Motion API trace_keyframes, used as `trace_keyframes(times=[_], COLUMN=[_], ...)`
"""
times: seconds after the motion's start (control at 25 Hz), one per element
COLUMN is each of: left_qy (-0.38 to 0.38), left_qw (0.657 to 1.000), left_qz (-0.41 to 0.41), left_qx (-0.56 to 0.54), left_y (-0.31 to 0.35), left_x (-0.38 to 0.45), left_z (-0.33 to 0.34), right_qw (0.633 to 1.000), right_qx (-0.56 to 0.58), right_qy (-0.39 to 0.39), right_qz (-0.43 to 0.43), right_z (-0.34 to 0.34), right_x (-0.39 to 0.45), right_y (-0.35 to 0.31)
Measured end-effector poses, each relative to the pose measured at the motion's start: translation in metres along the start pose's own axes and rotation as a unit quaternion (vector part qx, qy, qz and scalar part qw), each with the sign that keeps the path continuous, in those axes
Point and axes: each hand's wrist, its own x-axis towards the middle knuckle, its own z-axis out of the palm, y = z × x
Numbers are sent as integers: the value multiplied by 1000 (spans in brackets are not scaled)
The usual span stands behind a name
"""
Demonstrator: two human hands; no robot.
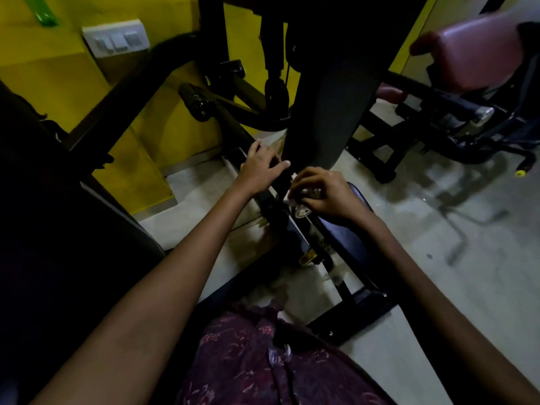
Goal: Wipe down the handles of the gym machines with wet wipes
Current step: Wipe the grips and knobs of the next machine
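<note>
Two bare hands at frame centre, dim light; right hand curls round a shiny metal handle end with a white wet wipe bunched under the fingers, just right of centre; left hand spread, fingers relaxed, resting on the black machine frame just beside the right hand, holding nothing; dark blue padded seat sits below the right wrist; pink pad upper right; white switch plate on yellow wall upper left; pale tiled floor at right; patterned maroon clothing at bottom centre.
</note>
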Motion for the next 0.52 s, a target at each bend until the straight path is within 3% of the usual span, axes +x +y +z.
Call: trace_keyframes(times=[0.16,0.32,0.44,0.52], left_qy=[16,-25,-33,-54], left_qw=[1000,997,992,989], left_qz=[2,6,5,-2], left_qx=[5,79,125,140], left_y=[16,24,40,51], left_x=[-14,-23,-39,-52], left_z=[0,-4,-6,-7], right_qw=[988,999,978,969], right_qx=[73,-34,83,89], right_qy=[81,38,142,169], right_qz=[109,2,125,158], right_z=[-4,17,15,16], right_x=[-6,-11,-15,-21], right_y=[2,-16,-7,-13])
